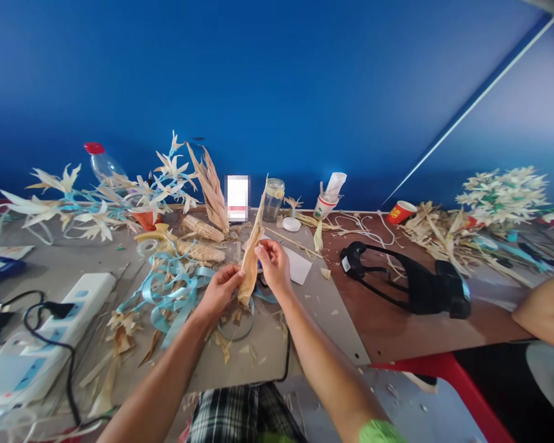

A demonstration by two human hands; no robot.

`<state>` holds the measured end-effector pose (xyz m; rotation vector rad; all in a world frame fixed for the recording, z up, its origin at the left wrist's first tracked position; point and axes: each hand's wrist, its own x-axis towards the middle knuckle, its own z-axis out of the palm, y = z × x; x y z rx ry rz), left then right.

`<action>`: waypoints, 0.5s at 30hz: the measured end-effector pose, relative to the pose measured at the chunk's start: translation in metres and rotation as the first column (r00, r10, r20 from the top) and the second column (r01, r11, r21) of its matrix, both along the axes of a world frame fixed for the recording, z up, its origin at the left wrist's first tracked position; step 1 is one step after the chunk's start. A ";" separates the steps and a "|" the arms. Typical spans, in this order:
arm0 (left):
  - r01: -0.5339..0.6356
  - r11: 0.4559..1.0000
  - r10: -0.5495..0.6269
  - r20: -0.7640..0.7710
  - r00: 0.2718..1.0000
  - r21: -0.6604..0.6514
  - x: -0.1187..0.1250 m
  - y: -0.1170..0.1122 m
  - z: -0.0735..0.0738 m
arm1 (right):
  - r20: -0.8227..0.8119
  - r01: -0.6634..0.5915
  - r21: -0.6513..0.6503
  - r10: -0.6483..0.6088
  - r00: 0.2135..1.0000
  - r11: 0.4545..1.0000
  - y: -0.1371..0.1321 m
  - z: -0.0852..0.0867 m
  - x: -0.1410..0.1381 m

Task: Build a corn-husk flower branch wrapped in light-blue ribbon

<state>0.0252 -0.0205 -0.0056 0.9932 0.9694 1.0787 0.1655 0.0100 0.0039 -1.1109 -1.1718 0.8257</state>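
A long dry corn husk strip [253, 246] stands almost upright above the table between both hands. My left hand [220, 289] pinches its lower end, fingers closed on it. My right hand [273, 263] grips the husk's middle from the right side, fingers curled round it. Directly below lie curls of light blue ribbon [175, 292] and torn husk scraps [224, 344]. Dried corn cobs [203, 243] rest just behind the left hand.
Husk flowers on blue stems [106, 203] fill the back left, a white power strip [50, 332] with black cables the front left. A glass jar [273, 198], paper cups [325, 206], a black strapped device [415, 283] and another person's arm [547, 307] are to the right.
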 end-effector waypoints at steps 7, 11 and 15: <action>0.058 0.998 -0.056 -0.066 0.996 0.028 0.003 -0.001 0.000 | -0.207 0.030 -0.085 -0.047 0.977 0.996 0.006 0.003 0.005; -0.038 0.996 0.041 0.026 0.999 -0.084 0.001 0.001 -0.001 | -0.506 -0.070 -0.083 0.018 0.863 0.994 0.006 0.006 0.009; -0.150 0.986 0.159 0.133 0.978 -0.075 -0.003 0.008 -0.001 | -0.803 -0.292 -0.046 0.138 0.579 0.955 0.006 0.011 0.018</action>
